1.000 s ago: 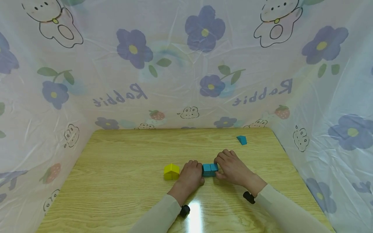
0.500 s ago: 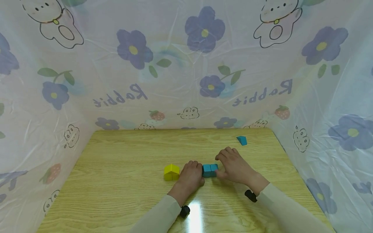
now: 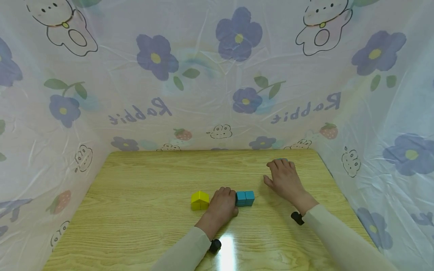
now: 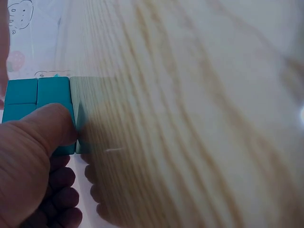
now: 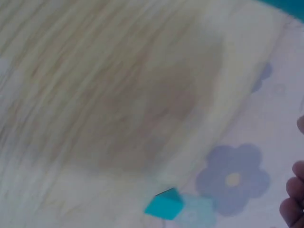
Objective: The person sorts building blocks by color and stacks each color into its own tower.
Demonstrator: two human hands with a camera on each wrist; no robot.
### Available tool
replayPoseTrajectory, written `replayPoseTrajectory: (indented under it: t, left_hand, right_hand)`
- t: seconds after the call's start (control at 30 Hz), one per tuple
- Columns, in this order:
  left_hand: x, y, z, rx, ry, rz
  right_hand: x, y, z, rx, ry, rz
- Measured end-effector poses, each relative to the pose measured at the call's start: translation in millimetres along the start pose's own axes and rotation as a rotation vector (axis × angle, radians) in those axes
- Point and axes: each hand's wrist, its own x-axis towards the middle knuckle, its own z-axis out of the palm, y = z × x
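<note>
Blue cubes (image 3: 245, 198) are stacked in two rows near the middle of the table. My left hand (image 3: 222, 205) grips their left end; in the left wrist view, its thumb lies across the near face of the blue cubes (image 4: 53, 89), with the other fingers curled on the far side. Farther back and to the right, my right hand (image 3: 285, 180) is spread with nothing between thumb and fingers. It mostly covers a blue triangular block (image 3: 283, 159) in the head view. The right wrist view shows this triangular block (image 5: 165, 205) whole, apart from the fingers (image 5: 295, 187).
A small house shape of yellow blocks (image 3: 200, 200), with a triangular top, stands just left of my left hand. The wooden table (image 3: 142, 218) ends at a flower-printed sheet (image 3: 190, 113) at the back and sides.
My right hand has left the right end of the blue cubes and moved back and right over the triangular block. The left hand and the cubes have stayed put.
</note>
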Motion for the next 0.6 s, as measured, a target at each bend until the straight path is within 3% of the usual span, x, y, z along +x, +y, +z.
replayPoseTrajectory:
  t: [0.33,0.6]
  left_hand:
    - [0.5,-0.3,1.7,0.006,-0.015,0.004]
    - [0.8,0.0,-0.6,0.010,-0.021,-0.003]
  right_hand:
    - [-8.7,32.0,12.5,-0.125,-0.025,0.114]
    - [-9.6,53.0,15.6,-0.120,-0.105,0.221]
